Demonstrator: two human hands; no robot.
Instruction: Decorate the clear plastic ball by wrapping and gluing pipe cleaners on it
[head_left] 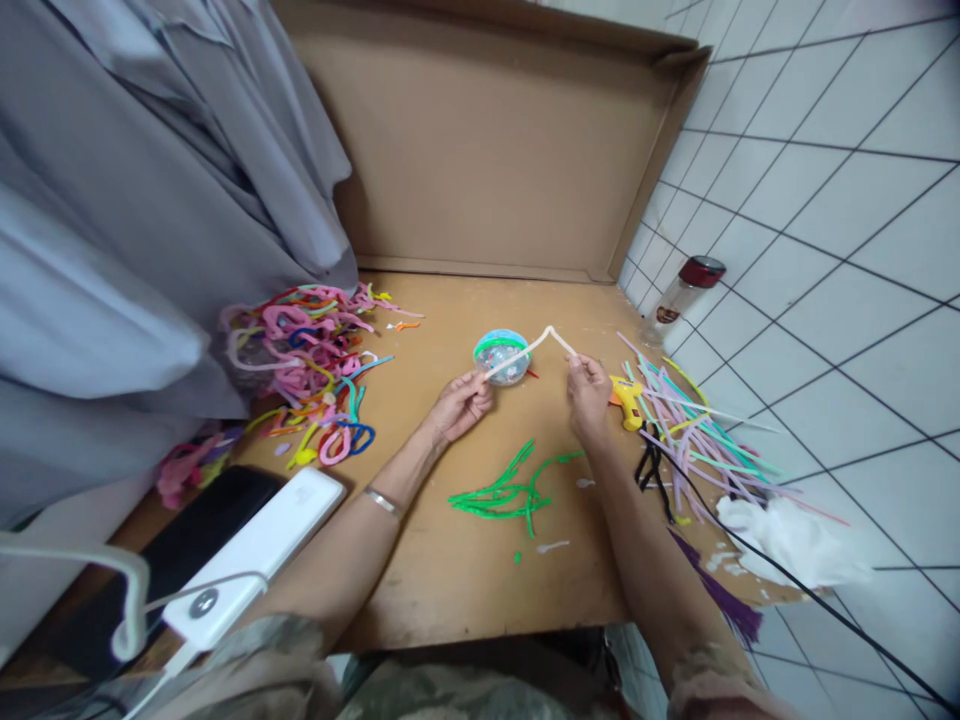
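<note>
A cream-white pipe cleaner [529, 350] stretches between my two hands above the table, with a sharp bend nearer its right end. My left hand [459, 404] pinches one end, and my right hand [589, 388] pinches the other. Just behind it, a clear round container [501, 358] with a blue and green band rests on the table; the pipe cleaner crosses in front of it. Several green pipe cleaners [499, 495] lie in a loose bunch nearer to me, between my forearms. Close to my right hand is a yellow glue gun [628, 403].
Tangled coloured pipe cleaners [300, 350] heap up at left, beside a grey curtain [150, 180]. A white power bank [255, 555] lies front left. At right are straight pipe cleaners [690, 430], a glass bottle [679, 300], white tissue [787, 540] and a black cord [787, 572]. Cardboard [495, 140] stands behind.
</note>
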